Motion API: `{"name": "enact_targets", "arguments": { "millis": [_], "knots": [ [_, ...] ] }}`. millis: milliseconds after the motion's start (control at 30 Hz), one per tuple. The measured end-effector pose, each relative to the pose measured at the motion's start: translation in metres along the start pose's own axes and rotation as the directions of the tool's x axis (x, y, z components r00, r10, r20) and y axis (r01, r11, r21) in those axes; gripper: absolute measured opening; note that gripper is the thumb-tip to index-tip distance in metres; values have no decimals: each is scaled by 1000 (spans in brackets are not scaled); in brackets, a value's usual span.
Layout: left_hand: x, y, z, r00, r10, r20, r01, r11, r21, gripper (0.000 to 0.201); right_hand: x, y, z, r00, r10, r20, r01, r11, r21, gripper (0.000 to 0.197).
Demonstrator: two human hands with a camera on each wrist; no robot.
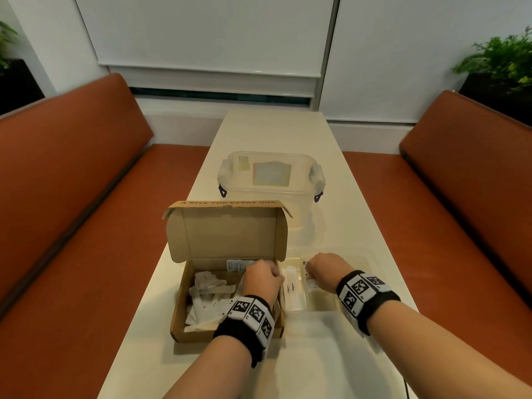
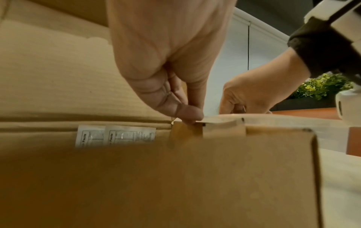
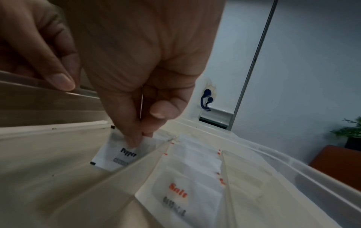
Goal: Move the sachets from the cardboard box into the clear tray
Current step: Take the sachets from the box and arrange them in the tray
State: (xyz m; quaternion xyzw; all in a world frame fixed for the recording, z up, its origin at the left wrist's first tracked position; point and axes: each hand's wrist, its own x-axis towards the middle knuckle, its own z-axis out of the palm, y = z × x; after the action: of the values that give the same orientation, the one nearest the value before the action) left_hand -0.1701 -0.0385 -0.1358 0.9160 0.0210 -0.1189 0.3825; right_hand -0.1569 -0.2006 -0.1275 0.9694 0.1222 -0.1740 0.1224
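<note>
The open cardboard box [image 1: 178,312] lies on the near part of the table, with several white sachets [image 1: 210,292] loose inside. Right beside it sits the clear tray [image 1: 359,257], divided into compartments. My left hand [image 1: 264,277] hovers at the box's right wall [image 2: 195,177], thumb and fingers [image 2: 187,114] pinched on a thin sachet seen edge-on. My right hand [image 1: 325,269] is down in the tray. Its fingertips [image 3: 136,135] pinch a white pepper sachet [image 3: 117,155] standing in a compartment. Salt sachets [image 3: 185,185] fill the compartment alongside it, and sugar sachets [image 1: 292,289] the one nearest the box.
A clear lidded container [image 1: 270,180] with blue clips stands behind the box's raised lid [image 1: 227,234]. Two label-printed sachets [image 2: 115,135] lean on the box's back wall. Orange benches [image 1: 72,197] flank the narrow white table [image 1: 273,131]. Plants stand at both far corners.
</note>
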Motion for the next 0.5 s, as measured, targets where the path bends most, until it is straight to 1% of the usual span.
{"name": "enact_targets", "arguments": {
  "millis": [167, 400, 467, 500],
  "knots": [
    [-1, 0, 0, 1000, 9, 1, -9, 1000, -4, 9, -1, 1, 4, 998, 18, -56, -16, 1000, 23, 20],
    [-2, 0, 0, 1000, 13, -12, -14, 1000, -23, 7, -5, 5, 14, 992, 43, -121, -31, 995, 96, 24],
    [-2, 1, 0, 1000, 10, -5, -10, 999, -34, 7, -10, 8, 13, 988, 71, -140, -46, 984, 171, 21],
    [-2, 1, 0, 1000, 7, -2, -7, 999, -38, 7, -14, 12, 13, 979, 113, -171, -69, 967, 244, 19]
  ]
}}
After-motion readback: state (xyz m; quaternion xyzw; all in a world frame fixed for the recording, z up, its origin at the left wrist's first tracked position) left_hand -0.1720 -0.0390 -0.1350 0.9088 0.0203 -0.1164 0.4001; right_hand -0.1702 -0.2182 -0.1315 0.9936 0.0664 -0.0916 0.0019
